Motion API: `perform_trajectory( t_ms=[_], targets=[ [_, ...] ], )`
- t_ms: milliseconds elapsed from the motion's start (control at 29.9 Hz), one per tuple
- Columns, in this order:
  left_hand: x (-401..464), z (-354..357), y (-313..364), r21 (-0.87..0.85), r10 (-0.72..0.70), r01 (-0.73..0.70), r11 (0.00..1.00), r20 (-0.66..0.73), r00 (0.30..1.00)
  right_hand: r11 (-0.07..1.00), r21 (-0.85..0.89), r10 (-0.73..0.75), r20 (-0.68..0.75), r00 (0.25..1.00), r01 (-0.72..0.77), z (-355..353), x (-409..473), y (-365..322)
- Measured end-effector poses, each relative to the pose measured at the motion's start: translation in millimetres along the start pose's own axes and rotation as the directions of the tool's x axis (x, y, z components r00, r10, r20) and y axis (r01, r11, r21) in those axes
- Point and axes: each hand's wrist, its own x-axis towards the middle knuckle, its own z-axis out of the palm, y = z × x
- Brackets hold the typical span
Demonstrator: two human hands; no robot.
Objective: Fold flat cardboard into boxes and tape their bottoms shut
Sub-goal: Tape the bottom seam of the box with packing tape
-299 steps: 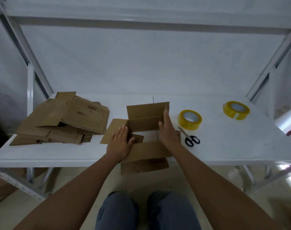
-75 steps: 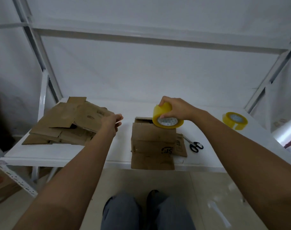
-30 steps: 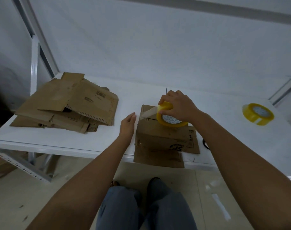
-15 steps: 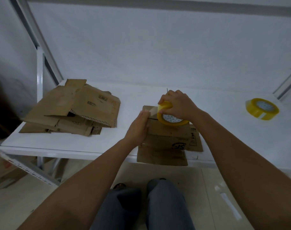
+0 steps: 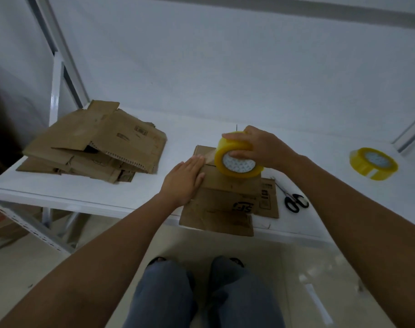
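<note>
A brown cardboard box (image 5: 227, 185) sits at the near edge of the white counter (image 5: 135, 192), bottom up, its closed flaps meeting in a seam; a black printed logo shows on its near side, and loose flaps splay out beneath it over the counter edge. The left hand (image 5: 184, 179) lies flat on the box top, fingers straight, pressing a clear strip of tape. The right hand (image 5: 263, 147) grips a yellow tape roll (image 5: 237, 159) just above the box. Flat cardboard sheets (image 5: 95, 143) are stacked far left; black scissors (image 5: 295, 202) and a second tape roll (image 5: 373, 163) lie right.
</note>
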Motion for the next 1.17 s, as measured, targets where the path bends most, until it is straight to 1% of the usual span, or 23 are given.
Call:
perform_trajectory(
  t_ms=[67,134,201,268,334,435,569,669,702,736,836,903,1003,1104,1171],
  targets=[
    [1,-1,1,0.010,0.002,-0.002,1.000,0.017,1.000,0.992,-0.127,-0.010,0.101,0.995,0.023,-14,-4,6],
    [2,-2,2,0.024,-0.003,0.001,1.000,0.069,0.998,0.977,-0.209,-0.016,0.162,0.987,0.050,-21,-7,6],
    [5,-5,3,0.105,-0.004,-0.009,0.994,0.117,0.993,0.974,-0.218,-0.028,0.150,0.988,0.060,-19,-6,4],
    [10,-9,10,0.253,-0.022,-0.017,0.967,0.147,0.989,0.981,-0.183,-0.040,0.105,0.994,0.059,-12,-5,4],
    [19,-11,25,0.320,-0.025,-0.025,0.947,0.153,0.988,0.990,-0.136,-0.034,0.049,0.998,0.040,-5,-4,8],
    [26,-7,46,0.255,0.010,-0.054,0.965,0.169,0.985,0.995,-0.099,-0.029,-0.025,0.999,0.026,1,-4,11],
    [18,3,45,0.114,-0.033,0.013,0.993,0.177,0.984,0.996,-0.075,-0.055,-0.132,0.990,0.046,7,-5,2],
    [15,5,42,0.112,-0.026,0.008,0.994,0.159,0.987,0.999,-0.022,-0.039,-0.166,0.985,0.036,9,-14,2],
    [16,5,41,0.117,-0.024,0.005,0.993,0.162,0.986,1.000,-0.018,-0.028,-0.150,0.988,0.025,6,-17,3],
    [16,5,40,0.119,-0.023,0.003,0.993,0.168,0.985,0.998,-0.055,-0.027,-0.114,0.993,0.021,1,-19,3],
    [15,3,37,0.097,-0.008,-0.009,0.995,0.177,0.984,0.960,-0.272,-0.052,0.069,0.996,0.069,-21,-23,6],
    [15,1,36,0.080,0.004,-0.018,0.997,0.172,0.985,0.937,-0.339,-0.037,0.158,0.987,0.089,-33,-27,10],
    [15,1,35,0.057,0.026,-0.036,0.998,0.168,0.985,0.941,-0.333,0.002,0.192,0.981,0.063,-37,-35,16],
    [17,1,34,0.046,0.037,-0.046,0.998,0.167,0.985,0.958,-0.281,-0.003,0.210,0.978,0.063,-37,-32,15],
    [17,2,33,0.047,0.043,-0.051,0.998,0.161,0.986,0.949,-0.310,0.020,0.245,0.969,0.058,-41,-31,17]
  ],
)
